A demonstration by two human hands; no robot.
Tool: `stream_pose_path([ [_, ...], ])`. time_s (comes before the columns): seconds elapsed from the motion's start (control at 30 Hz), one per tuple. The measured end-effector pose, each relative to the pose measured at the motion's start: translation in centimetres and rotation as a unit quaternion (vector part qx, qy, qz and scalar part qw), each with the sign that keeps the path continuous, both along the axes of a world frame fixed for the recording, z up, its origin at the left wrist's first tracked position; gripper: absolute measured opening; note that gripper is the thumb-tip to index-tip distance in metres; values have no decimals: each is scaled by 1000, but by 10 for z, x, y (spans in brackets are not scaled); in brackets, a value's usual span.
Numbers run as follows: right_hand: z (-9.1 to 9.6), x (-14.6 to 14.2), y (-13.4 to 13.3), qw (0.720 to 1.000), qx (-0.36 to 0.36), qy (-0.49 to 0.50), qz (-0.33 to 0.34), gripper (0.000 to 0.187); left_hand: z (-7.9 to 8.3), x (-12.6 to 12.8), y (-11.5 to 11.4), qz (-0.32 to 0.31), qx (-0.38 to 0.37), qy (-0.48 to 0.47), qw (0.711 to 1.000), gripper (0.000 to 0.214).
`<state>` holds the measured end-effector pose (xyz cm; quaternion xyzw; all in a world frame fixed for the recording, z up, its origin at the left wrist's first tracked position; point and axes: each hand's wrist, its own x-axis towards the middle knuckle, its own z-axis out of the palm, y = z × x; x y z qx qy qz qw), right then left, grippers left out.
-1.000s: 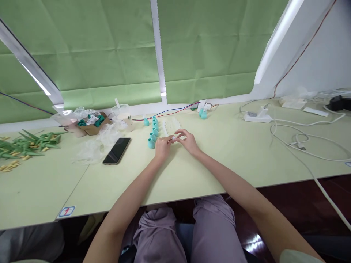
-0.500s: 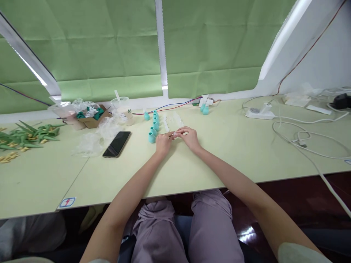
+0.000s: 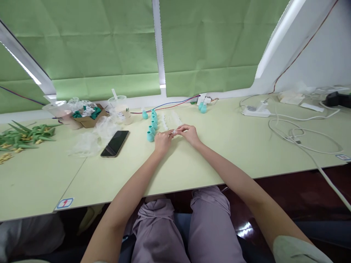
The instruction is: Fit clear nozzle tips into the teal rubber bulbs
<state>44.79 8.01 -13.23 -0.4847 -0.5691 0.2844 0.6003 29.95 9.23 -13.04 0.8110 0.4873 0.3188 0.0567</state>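
Over the middle of the table, my left hand [image 3: 162, 142] and my right hand [image 3: 189, 133] meet at the fingertips. Between them they pinch a small white piece [image 3: 174, 132], too small for me to name its kind. Just left of my left hand stands a row of small turquoise pots [image 3: 150, 136], open at the top. Behind my hands lie rows of small white pieces [image 3: 164, 122] and a translucent white strip [image 3: 175, 117]. One turquoise piece with a white top [image 3: 144, 114] stands behind the row, and two more turquoise pieces [image 3: 203, 107] stand farther right.
A black phone [image 3: 115, 144] lies left of my arms, beside crumpled clear plastic [image 3: 87, 143]. Behind are a cardboard box [image 3: 93, 120] and plastic cups [image 3: 124, 109]. Green leafy parts [image 3: 24, 137] lie far left. A power strip [image 3: 256, 111] and white cables [image 3: 301, 138] spread right.
My hands stay together on the small white piece with hardly any movement. The whole view has shifted slightly; the pots and loose pieces keep their places on the table.
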Motion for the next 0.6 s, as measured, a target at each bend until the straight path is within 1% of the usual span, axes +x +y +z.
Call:
stream_pose_path([
  [0.13, 1, -2, -3, 999, 21, -40, -21, 25, -3, -1, 3, 13, 36, 17, 999, 30],
  [0.27, 1, -4, -4, 998, 18, -53, -28, 21, -4, -4, 6, 18, 63, 17, 998, 33],
  [0.5, -2, -2, 1, 1000, -9, 1, 17, 18, -1, -3, 2, 8, 39, 23, 999, 28],
  [0.6, -1, 1, 1, 1000, -12, 4, 2, 21, -1, -3, 2, -7, 37, 38, 999, 28],
])
